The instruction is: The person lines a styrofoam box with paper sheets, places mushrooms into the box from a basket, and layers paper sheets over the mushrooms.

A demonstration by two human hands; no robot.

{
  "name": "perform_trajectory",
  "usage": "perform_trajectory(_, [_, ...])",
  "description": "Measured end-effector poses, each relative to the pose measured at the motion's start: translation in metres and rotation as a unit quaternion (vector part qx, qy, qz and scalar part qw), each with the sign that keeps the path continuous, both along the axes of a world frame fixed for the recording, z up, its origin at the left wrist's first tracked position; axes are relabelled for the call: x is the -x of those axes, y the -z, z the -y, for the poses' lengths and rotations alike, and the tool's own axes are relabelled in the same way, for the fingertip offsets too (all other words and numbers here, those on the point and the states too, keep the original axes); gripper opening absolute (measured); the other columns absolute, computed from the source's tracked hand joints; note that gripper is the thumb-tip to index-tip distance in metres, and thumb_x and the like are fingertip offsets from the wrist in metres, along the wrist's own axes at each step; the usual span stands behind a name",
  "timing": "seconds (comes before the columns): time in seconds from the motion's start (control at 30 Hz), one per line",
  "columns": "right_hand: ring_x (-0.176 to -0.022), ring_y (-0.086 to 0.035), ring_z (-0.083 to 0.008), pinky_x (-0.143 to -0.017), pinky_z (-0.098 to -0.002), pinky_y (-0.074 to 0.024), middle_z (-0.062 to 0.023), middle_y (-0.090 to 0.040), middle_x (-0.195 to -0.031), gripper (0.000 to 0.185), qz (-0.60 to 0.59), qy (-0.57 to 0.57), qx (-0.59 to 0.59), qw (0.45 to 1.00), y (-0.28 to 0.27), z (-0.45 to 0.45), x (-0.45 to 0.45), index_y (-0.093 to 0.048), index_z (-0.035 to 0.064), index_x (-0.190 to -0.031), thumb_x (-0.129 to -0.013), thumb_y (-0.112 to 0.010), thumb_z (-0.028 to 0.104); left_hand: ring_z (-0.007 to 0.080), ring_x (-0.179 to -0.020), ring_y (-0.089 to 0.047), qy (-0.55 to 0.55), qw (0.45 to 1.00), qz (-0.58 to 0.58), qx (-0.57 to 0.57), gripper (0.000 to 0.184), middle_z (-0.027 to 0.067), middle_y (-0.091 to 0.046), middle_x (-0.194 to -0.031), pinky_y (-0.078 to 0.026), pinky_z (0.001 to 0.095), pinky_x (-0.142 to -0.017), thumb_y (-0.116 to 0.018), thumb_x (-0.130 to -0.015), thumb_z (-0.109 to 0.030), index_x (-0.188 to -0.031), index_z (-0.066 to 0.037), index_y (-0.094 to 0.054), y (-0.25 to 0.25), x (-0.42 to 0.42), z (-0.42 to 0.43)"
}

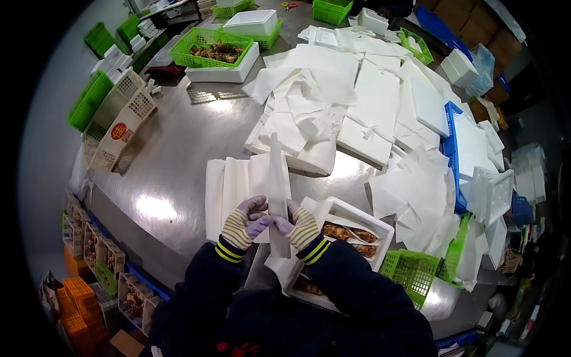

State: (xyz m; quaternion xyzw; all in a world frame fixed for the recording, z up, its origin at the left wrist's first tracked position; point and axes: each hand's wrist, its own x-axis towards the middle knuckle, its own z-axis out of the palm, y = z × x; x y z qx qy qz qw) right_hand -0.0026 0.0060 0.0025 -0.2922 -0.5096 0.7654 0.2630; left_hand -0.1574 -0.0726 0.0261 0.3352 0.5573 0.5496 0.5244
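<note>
Both hands wear striped yellow, white and lilac gloves. Between them a narrow folded strip of white paper (276, 178) stands up over the table. My left hand (244, 221) pinches its left side, and my right hand (297, 227) holds its right side; the fingertips nearly meet at the strip. Behind the hands lies a stack of white paper sheets (229, 184). Just right of my right hand, a white foam box (385, 229) holds brown knobbly pieces (364, 250) separated by white paper. My right sleeve covers part of that box.
Paper-covered foam boxes (300, 119) fill the middle back. A green basket (196, 44) of brown pieces rests on a foam box at the back left. Cream crates (122, 122) stand left, a green basket (410, 271) right. Part of a person shows at the top.
</note>
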Motion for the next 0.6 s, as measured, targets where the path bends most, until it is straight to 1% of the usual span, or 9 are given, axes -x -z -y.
perform_trajectory(0.07, [-0.09,-0.062,-0.021,-0.082,-0.031,-0.0495,-0.0142,-0.06,-0.106,0.062,0.066,-0.024,-0.141,0.987,-0.018,0.006,-0.002,-0.039,0.0054,-0.135,-0.078,-0.063,0.016,0.0217,-0.107,-0.054,0.0,0.999,0.023,0.032,0.082,0.0192,-0.051,-0.119,-0.046,0.0333,-0.093,-0.077,-0.074,-0.028,-0.131,0.009,-0.031,-0.012,-0.011,-0.006])
perform_trajectory(0.1, [-0.095,-0.06,-0.0306,-0.086,-0.037,-0.0482,-0.0186,-0.056,-0.11,0.072,0.13,-0.053,-0.224,0.964,-0.019,0.004,-0.002,-0.035,0.0079,-0.138,-0.074,-0.066,0.021,0.0216,-0.106,-0.054,-0.007,0.999,0.034,0.029,0.088,0.0188,-0.05,-0.119,-0.046,0.033,-0.093,-0.08,-0.071,-0.031,-0.131,0.009,-0.03,-0.013,-0.015,-0.008])
perform_trajectory(0.17, [-0.103,-0.053,-0.037,-0.091,-0.0421,-0.0448,-0.0209,-0.052,-0.113,0.078,0.222,-0.101,-0.337,0.909,-0.017,0.005,-0.002,-0.032,0.0103,-0.139,-0.072,-0.067,0.026,0.0209,-0.104,-0.055,0.012,0.999,0.031,0.034,0.089,0.0179,-0.05,-0.118,-0.045,0.0318,-0.092,-0.081,-0.07,-0.03,-0.131,0.008,-0.03,-0.004,-0.015,-0.009])
perform_trajectory(0.2, [-0.11,-0.048,-0.0392,-0.094,-0.0441,-0.0412,-0.0221,-0.049,-0.117,0.078,0.281,-0.112,-0.333,0.893,-0.04,0.008,-0.005,-0.032,0.0116,-0.14,-0.072,-0.067,0.031,0.0185,-0.104,-0.054,-0.005,0.999,0.036,0.008,0.073,0.0149,-0.053,-0.114,-0.046,0.0296,-0.09,-0.075,-0.077,-0.024,-0.13,0.007,-0.034,-0.005,-0.02,-0.007])
perform_trajectory(0.23, [-0.11,-0.048,-0.0392,-0.094,-0.0441,-0.0412,-0.0221,-0.049,-0.117,0.078,0.28,-0.112,-0.332,0.894,-0.038,0.009,-0.005,-0.032,0.0116,-0.14,-0.072,-0.067,0.031,0.0185,-0.104,-0.054,-0.006,0.999,0.036,0.008,0.073,0.0149,-0.053,-0.114,-0.046,0.0296,-0.09,-0.075,-0.077,-0.024,-0.13,0.007,-0.034,-0.003,-0.019,-0.007])
perform_trajectory(0.33, [-0.102,-0.051,-0.0382,-0.091,-0.0416,-0.0428,-0.0248,-0.051,-0.112,0.076,0.262,-0.069,-0.348,0.898,-0.038,0.01,-0.006,-0.037,0.0063,-0.136,-0.072,-0.068,0.031,0.012,-0.089,-0.059,-0.008,0.999,0.033,0.031,0.036,0.0076,-0.061,-0.1,-0.05,0.0241,-0.074,-0.056,-0.09,-0.012,-0.122,0.003,-0.049,0.001,-0.01,-0.002])
perform_trajectory(0.47, [-0.1,-0.055,-0.0285,-0.089,-0.0366,-0.0463,-0.0205,-0.052,-0.11,0.072,0.169,-0.025,-0.251,0.953,-0.026,0.009,-0.009,-0.038,0.0055,-0.136,-0.075,-0.07,0.026,0.0103,-0.082,-0.059,-0.036,0.993,0.098,0.056,0.032,0.0054,-0.063,-0.096,-0.05,0.022,-0.069,-0.058,-0.089,-0.014,-0.118,0.001,-0.054,0.0,-0.01,0.0])
perform_trajectory(0.53, [-0.099,-0.056,-0.026,-0.089,-0.0358,-0.0471,-0.0193,-0.051,-0.111,0.073,0.162,0.027,-0.173,0.971,-0.024,0.012,-0.01,-0.036,0.0064,-0.137,-0.075,-0.071,0.024,0.0049,-0.068,-0.054,-0.046,0.999,0.003,0.018,0.024,0.0002,-0.061,-0.079,-0.044,0.0191,-0.059,-0.062,-0.087,-0.015,-0.106,0.0,-0.061,0.005,-0.01,0.0])
perform_trajectory(0.6, [-0.106,-0.052,-0.0308,-0.095,-0.0381,-0.043,-0.0224,-0.048,-0.119,0.084,0.18,0.05,-0.284,0.94,-0.02,0.009,-0.009,-0.033,0.0027,-0.137,-0.069,-0.076,0.028,0.0051,-0.068,-0.054,-0.051,0.998,0.019,0.037,0.026,0.0007,-0.062,-0.08,-0.045,0.0194,-0.059,-0.065,-0.086,-0.016,-0.106,0.0,-0.062,0.005,-0.006,0.001])
